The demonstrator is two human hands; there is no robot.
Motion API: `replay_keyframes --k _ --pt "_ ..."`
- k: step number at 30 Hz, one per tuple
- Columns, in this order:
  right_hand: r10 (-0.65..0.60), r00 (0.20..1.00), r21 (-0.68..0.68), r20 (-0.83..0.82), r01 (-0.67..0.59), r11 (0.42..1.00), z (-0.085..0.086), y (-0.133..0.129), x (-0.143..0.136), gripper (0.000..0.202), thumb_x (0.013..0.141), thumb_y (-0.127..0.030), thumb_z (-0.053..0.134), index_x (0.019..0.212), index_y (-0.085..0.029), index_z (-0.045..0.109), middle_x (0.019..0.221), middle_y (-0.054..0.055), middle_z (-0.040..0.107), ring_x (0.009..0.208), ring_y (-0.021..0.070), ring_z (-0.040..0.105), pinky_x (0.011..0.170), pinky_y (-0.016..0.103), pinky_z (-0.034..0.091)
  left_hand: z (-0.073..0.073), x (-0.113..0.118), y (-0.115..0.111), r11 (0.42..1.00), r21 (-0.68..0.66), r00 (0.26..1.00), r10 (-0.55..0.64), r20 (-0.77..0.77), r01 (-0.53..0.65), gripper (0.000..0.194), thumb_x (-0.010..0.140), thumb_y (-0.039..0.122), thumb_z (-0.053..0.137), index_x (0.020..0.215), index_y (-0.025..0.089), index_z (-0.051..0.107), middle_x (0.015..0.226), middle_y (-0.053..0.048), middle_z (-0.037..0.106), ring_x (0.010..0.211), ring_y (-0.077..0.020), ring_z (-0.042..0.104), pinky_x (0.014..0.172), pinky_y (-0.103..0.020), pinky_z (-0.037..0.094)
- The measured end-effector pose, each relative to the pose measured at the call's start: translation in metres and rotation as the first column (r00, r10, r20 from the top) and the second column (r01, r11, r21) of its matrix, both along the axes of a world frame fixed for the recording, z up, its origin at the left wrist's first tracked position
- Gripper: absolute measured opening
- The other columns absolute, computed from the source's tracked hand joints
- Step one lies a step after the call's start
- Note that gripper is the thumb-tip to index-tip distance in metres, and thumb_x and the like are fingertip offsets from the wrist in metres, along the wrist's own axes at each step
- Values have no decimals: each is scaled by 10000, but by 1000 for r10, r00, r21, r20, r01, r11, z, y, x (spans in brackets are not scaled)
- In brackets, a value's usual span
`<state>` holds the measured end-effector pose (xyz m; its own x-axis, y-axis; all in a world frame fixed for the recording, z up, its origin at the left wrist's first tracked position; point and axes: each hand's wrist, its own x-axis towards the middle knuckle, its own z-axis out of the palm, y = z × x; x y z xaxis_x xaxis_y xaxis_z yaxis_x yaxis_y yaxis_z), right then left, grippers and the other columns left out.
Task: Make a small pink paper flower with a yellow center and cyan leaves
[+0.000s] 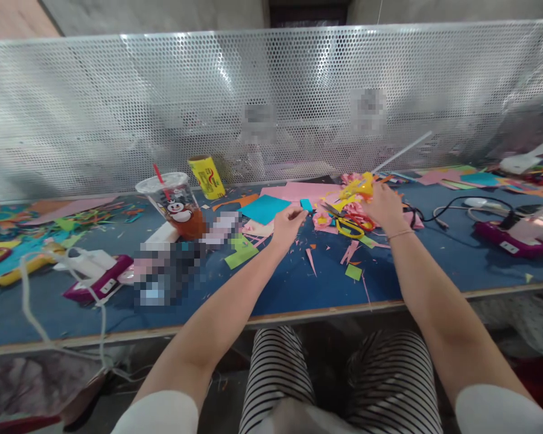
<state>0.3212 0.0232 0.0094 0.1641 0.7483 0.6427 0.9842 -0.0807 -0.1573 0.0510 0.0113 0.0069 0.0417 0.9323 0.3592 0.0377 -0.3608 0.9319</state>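
Observation:
My left hand [289, 224] pinches a small blue piece of paper [306, 205] between thumb and fingertips, just above the table. My right hand [385, 208] is closed around a yellow hot glue gun [361, 185], whose long whitish glue stick [402, 152] sticks out up and to the right. The fingers' far side is partly hidden. Below the glue gun lie scissors with yellow handles [349, 228] and red handles beside them. Pink and yellow paper flowers [324, 218] are heaped around the scissors. A larger blue sheet [266, 209] lies left of my hands.
A plastic cup with a red straw [176, 205] and a yellow can [207, 178] stand at the left. Purple power strips [99, 280] with cables lie on both sides. Paper scraps [353, 272] litter the blue table [308, 295]. A perforated metal screen [172, 108] rises behind.

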Motion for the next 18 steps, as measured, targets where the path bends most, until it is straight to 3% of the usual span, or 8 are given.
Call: replay_keyframes --k 2,5,8,12,15,17,18 --pt "-152 982 -33 -114 149 988 -4 6 31 476 749 -405 540 1095 -80 502 1069 213 547 958 325 539 779 421 400 1 0 0 1000 -9 1000 16 3 -16 205 662 309 643 795 154 658 692 -19 618 611 -120 560 555 -244 466" --pt "-316 893 -70 -320 310 948 -12 12 70 563 732 -439 577 1131 -52 485 1081 256 535 985 345 528 789 436 371 1 0 0 999 -11 999 34 -9 -34 243 659 310 657 847 158 666 816 -44 652 640 -127 578 537 -245 475" --pt "-386 826 -83 -410 387 918 -24 12 91 572 775 -407 556 1174 -12 450 1080 306 512 1013 360 511 778 459 352 2 0 0 999 -19 999 32 -13 -33 281 662 319 663 891 156 667 871 -57 663 640 -127 586 533 -247 481" --pt "-409 792 -77 -453 422 903 -33 2 105 342 820 -216 480 1111 -40 516 1122 319 467 1094 364 445 820 494 314 1 -1 2 1000 -15 999 23 -33 -23 285 677 325 650 903 153 668 859 -58 667 643 -125 586 547 -246 491" --pt "-293 815 -2 -499 337 941 -27 1 102 235 769 -101 455 955 -123 597 1174 251 460 1176 350 358 931 520 234 0 -2 3 1000 -23 999 6 -46 -7 303 690 270 628 966 151 657 933 -75 667 643 -123 583 555 -254 497" --pt "0 796 154 -605 117 981 -17 7 83 197 742 -103 470 875 -136 612 1195 229 461 1222 342 303 988 530 169 0 -1 4 999 -34 997 -38 -64 36 359 694 211 604 1050 170 632 1074 -84 636 671 -126 590 565 -262 501" --pt "98 770 180 -631 22 983 -12 10 68 182 746 -125 473 861 -147 612 1180 208 486 1209 316 335 993 507 203 0 0 4 997 -37 994 -76 -82 73 400 696 189 591 1096 186 613 1145 -84 606 706 -133 596 582 -267 504"
